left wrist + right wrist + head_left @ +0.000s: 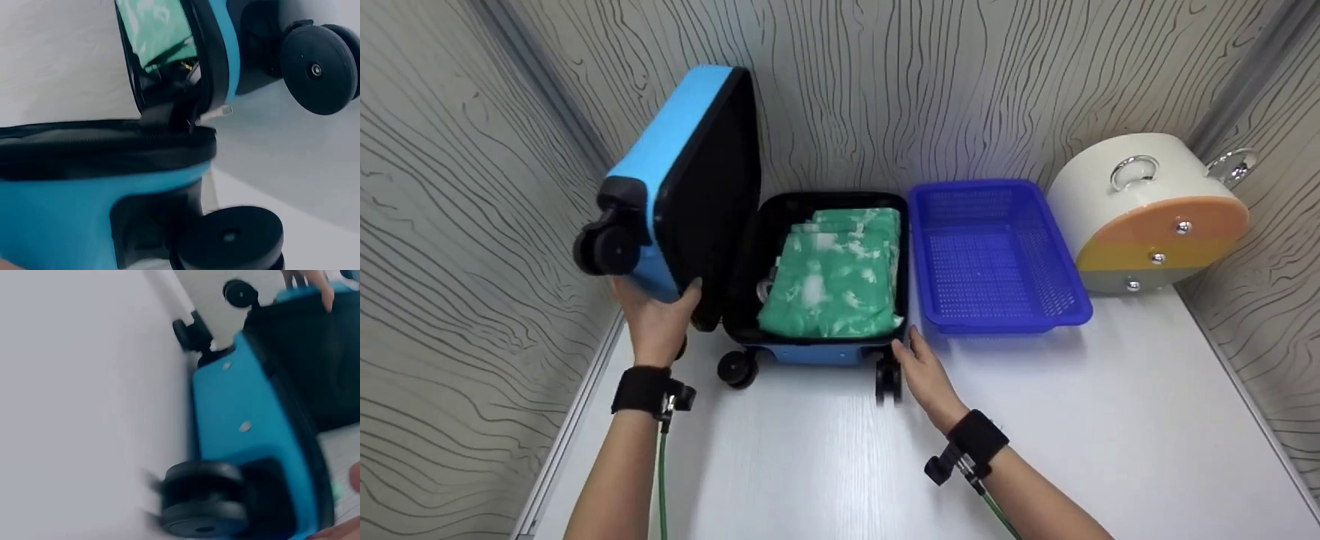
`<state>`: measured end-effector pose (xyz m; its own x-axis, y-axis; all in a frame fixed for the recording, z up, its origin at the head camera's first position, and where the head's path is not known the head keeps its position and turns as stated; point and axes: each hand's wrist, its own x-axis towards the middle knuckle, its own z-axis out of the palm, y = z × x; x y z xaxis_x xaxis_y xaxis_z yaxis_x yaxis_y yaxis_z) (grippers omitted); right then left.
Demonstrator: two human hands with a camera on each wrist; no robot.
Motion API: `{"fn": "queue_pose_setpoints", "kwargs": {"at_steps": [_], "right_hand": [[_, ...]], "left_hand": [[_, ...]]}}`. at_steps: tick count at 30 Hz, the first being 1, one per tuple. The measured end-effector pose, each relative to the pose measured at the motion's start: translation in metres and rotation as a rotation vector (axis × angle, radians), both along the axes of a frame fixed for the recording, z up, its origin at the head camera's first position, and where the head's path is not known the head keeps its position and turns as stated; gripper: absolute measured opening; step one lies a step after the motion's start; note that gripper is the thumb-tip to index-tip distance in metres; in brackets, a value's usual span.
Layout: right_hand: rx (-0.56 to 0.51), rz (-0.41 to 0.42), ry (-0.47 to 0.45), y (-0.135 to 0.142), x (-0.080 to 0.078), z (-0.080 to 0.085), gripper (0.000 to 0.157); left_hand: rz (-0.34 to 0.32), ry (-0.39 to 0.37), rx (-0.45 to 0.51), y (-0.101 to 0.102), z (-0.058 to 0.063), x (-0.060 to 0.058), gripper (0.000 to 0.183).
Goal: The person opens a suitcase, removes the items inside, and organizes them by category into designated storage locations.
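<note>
A blue suitcase with a black lining and black wheels lies opened on the table, its lid (701,187) tilted up on the left. My left hand (656,319) grips the lid's near edge, thumb over the rim and the other fingers hidden behind the blue shell. Folded green-and-white cloth (832,281) lies in the suitcase base (817,354), with a greyish item partly under it. At the base's near right corner, beside a wheel (888,377), my right hand (930,379) rests with its fingers extended against the side. The right wrist view shows this wheel (205,498) close up, blurred.
Right of the suitcase stands a blue perforated plastic basket (994,319). Farther right is a cream round-bodied drawer box (1110,169) with orange, yellow and grey bands and metal knobs. Wood-patterned panels (840,90) enclose the white table (810,465).
</note>
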<state>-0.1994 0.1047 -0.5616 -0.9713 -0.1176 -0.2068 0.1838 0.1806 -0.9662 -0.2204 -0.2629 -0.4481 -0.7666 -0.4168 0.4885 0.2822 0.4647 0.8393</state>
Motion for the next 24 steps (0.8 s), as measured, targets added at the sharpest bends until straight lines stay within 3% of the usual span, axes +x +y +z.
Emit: {"fn": "queue_pose_setpoints", "kwargs": {"at_steps": [3,7,13,16,24], "right_hand": [[-0.024,-0.015,0.012,-0.002,-0.009,-0.007,0.074],[-0.05,-0.043,0.047,-0.005,-0.016,-0.012,0.07],[-0.067,-0.073,0.055,-0.009,-0.021,-0.013,0.068],[-0.076,-0.079,0.051,-0.009,-0.021,-0.012,0.068],[-0.092,-0.085,0.054,-0.006,-0.021,-0.013,0.069]], "left_hand": [[0.01,-0.064,0.021,-0.014,-0.004,0.0,0.108],[0.024,-0.111,0.09,-0.04,-0.021,-0.005,0.113],[0.062,-0.321,0.258,-0.069,-0.045,-0.007,0.116],[0.058,-0.358,0.313,-0.076,-0.048,-0.007,0.114],[0.036,-0.399,0.455,-0.073,-0.04,-0.002,0.109]]}}
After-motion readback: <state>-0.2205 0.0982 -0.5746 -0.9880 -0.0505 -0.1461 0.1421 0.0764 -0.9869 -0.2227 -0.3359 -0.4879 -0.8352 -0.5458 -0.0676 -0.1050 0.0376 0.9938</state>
